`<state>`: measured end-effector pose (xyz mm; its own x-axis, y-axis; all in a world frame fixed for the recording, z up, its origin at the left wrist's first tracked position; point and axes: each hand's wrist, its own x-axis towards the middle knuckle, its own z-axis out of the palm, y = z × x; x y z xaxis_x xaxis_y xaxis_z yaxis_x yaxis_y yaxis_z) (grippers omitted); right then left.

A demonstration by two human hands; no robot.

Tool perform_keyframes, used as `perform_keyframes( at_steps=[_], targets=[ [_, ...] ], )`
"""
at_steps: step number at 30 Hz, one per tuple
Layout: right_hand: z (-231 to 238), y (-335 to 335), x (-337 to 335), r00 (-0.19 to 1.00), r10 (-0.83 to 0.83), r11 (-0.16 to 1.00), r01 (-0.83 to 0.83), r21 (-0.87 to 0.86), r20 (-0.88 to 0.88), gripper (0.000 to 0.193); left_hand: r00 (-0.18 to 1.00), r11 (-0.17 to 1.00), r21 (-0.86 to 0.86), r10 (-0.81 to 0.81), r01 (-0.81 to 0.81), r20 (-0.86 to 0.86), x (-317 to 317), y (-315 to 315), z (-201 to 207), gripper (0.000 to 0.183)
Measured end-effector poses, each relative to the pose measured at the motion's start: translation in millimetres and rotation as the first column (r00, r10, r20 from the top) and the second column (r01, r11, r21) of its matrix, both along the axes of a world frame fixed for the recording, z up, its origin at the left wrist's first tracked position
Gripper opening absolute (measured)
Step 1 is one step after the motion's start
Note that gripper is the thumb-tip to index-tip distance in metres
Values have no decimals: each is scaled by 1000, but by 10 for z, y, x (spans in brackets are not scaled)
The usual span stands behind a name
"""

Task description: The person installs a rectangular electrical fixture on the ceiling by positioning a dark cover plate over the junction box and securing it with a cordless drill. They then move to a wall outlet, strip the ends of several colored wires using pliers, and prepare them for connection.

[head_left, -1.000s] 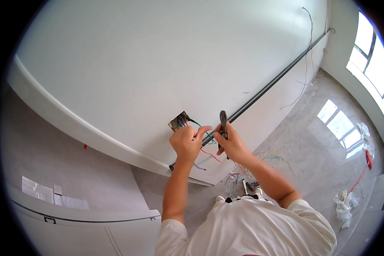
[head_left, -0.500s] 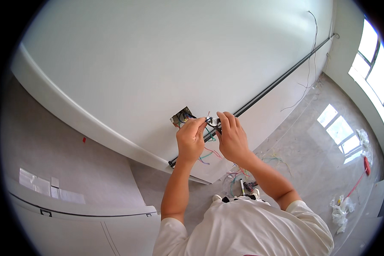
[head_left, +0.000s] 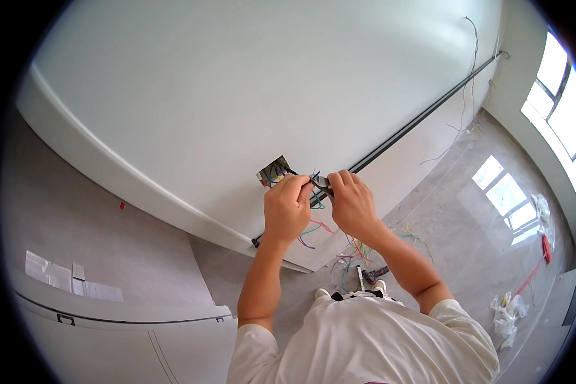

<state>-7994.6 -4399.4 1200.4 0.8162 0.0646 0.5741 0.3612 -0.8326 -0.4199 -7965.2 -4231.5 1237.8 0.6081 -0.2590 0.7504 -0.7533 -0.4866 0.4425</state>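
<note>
An open wall box (head_left: 272,173) with coloured wires sits in the white wall (head_left: 249,89). My left hand (head_left: 288,208) pinches a bundle of coloured wires (head_left: 301,179) coming out of the box, with loose ends hanging below my fist. My right hand (head_left: 352,205) grips a dark plier-like tool (head_left: 321,184) whose tip meets the wires between my two hands. Both hands are close together, just right of the box.
A dark rail (head_left: 403,131) runs along the wall's base. Loose coloured wires (head_left: 352,259) and a tool (head_left: 372,275) lie on the grey floor by my feet. A red tool (head_left: 546,246) and white plastic wrap (head_left: 507,313) are at right; windows (head_left: 566,83) beyond.
My right hand has lowered the tool from upright and brought its tip to the wires in my left hand. Both hands have closed together near the box.
</note>
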Motion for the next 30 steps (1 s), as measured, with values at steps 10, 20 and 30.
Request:
perform_keyframes(
  at_steps=[10,20,30],
  targets=[
    [-26,-90,10,812,464,606,0,795,-354,19,967,979,55,182,-194,178,143,3,-170,54],
    [150,66,43,827,561,412,-242,879,-36,30,958,934,-347,-177,90,-228,-78,74,10,14],
    [232,196,229,865,431,655,-495,571,256,19,959,921,-389,-81,-32,-271,-172,90,-2,6]
  ],
)
